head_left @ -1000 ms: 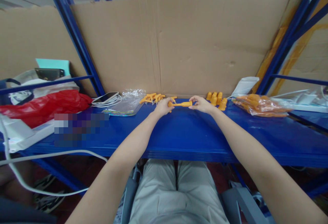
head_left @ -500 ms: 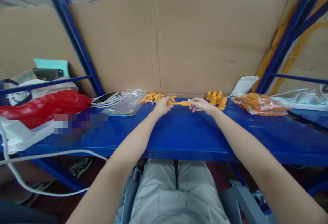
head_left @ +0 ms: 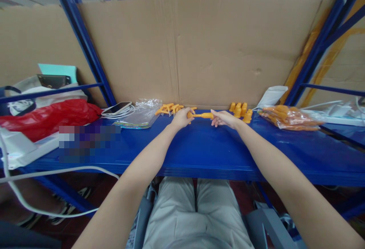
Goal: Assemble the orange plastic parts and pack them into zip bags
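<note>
Hands: While the left hand (head_left: 181,118) closes around the left end of the orange piece (head_left: 204,115), the right hand (head_left: 224,118) pinches its right end between thumb and fingertip, the other fingers loosely bent.
Orange piece: 1 slim rod, roughly level between the 2 hands, toward the back of the blue tabletop (head_left: 211,148); ribbed and narrow toward the left, thicker toward the right. I cannot tell whether it touches the surface.
Left of the hands: branched orange parts (head_left: 167,108) with small chains, heaped just beside the left hand.
Right of the hands: bell-shaped orange parts (head_left: 243,109), at least 4, grouped near the right wrist.
Farther left: a clear plastic bag (head_left: 141,116) lying flat, a phone (head_left: 119,107) beside a coiled white cable (head_left: 129,112), then a red bag (head_left: 57,116).
Farther right: a clear bag of orange parts (head_left: 288,118), with a white packet (head_left: 272,96) tilted behind it.
Backdrop: a cardboard panel (head_left: 228,47), upright behind the tabletop.
Below: pale trousers (head_left: 182,211) at the tabletop's front edge.
</note>
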A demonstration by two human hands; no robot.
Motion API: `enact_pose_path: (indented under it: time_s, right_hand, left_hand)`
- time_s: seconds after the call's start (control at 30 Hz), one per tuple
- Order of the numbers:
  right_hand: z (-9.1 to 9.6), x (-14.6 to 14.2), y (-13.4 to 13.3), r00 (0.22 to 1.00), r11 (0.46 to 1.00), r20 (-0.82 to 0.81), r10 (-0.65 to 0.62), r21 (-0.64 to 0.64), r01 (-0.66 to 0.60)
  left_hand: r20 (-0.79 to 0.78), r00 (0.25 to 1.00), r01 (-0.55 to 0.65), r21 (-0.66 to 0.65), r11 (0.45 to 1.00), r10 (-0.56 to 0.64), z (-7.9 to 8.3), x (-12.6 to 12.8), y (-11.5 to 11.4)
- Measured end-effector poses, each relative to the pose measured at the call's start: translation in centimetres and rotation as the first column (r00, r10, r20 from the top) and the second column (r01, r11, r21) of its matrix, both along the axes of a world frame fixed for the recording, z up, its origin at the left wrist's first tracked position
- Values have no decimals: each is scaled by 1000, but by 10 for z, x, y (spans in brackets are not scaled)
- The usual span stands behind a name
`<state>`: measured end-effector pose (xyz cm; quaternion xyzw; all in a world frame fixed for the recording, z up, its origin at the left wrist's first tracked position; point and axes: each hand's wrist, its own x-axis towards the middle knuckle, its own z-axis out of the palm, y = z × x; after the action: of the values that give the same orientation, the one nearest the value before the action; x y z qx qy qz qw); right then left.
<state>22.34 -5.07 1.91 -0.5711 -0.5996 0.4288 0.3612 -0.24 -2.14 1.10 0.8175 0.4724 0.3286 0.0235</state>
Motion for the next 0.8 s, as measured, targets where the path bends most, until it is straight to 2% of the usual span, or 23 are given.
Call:
enact_pose_path:
  time_s: [0.33,0.53,0.8]
  right_hand:
    - [0,2,-1,998,998,23,59,-22,-59]
    - [-8,9,5,989,991,-69,133,7,-132]
    - [-9,8,9,994,995,-57,95,17,-94]
  left_hand:
    - [-24,1000,-17,-27,999,17,0,0,-1]
    - [-61,997,-50,-22,999,49,1,0,0]
    - [-36,998,-42,-7,999,42,-1,0,2]
